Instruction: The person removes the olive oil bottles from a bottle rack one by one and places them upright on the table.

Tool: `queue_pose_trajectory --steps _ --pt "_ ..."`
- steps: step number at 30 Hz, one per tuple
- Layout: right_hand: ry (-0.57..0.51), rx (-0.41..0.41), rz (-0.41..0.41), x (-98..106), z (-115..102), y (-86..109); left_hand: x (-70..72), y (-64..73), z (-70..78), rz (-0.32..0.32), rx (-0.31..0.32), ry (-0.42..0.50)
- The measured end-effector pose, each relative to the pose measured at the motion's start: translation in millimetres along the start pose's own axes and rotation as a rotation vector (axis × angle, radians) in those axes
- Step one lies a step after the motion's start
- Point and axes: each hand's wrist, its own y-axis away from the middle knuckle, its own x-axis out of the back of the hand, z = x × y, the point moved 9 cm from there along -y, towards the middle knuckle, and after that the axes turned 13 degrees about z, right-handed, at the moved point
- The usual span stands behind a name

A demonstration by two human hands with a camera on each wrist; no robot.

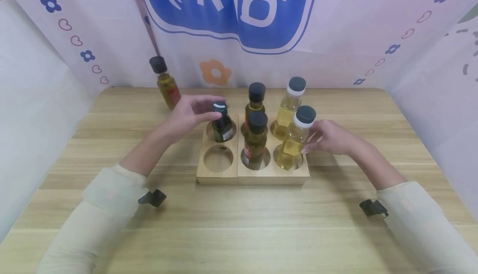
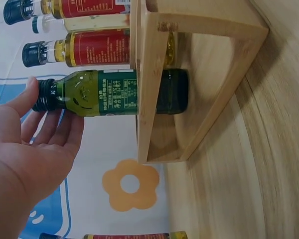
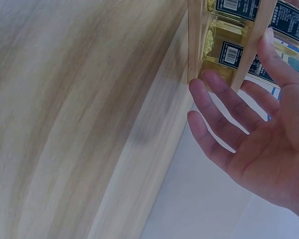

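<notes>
Where legible, green bottle: "125毫升"

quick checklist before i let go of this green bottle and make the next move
1. Left hand holding the green bottle: ok, fingers and thumb at the cap.
2. Green bottle inside the rack: ok, its bottom is below the top board.
3. Green bottle resting fully on the rack's floor: cannot tell.
4. Rack steadied: cannot tell; the right hand is at its side, but firmness isn't visible.
5. Front-left hole free: ok, empty.
6. All bottles racked: not ok, one red-label bottle stands outside.
</notes>
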Motion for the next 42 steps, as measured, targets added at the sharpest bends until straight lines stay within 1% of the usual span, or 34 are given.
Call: queue_pose_trajectory --steps 2,6,11,20,33,36,42 --pt "-0.003 0.003 -0.002 0.0 -0.8 0.1 0.0 -0.3 -0.9 0.005 0.018 0.008" --pt "-0.004 0.006 -0.004 0.1 -1.7 0.3 -1.4 -0.6 -1.8 0.003 0.045 0.052" --pt "-0.001 0.006 -0.003 0.4 -1.6 0.5 -1.4 -0.9 -2.2 0.011 0.058 0.072" --pt "-0.003 0.008 -0.003 0.0 -0.9 0.8 -0.2 -3.5 -2.2 0.051 0.047 0.101" --pt "-0.005 0.022 0.003 0.0 -1.2 0.4 4.4 -6.1 -1.8 0.153 0.047 0.152" --pt "-0.009 0.021 0.004 0.0 -0.8 0.6 5.0 -6.4 0.2 0.164 0.032 0.167" --pt "-0.021 0.021 0.003 0.2 -1.2 1.0 7.8 -5.8 2.3 0.188 0.034 0.191"
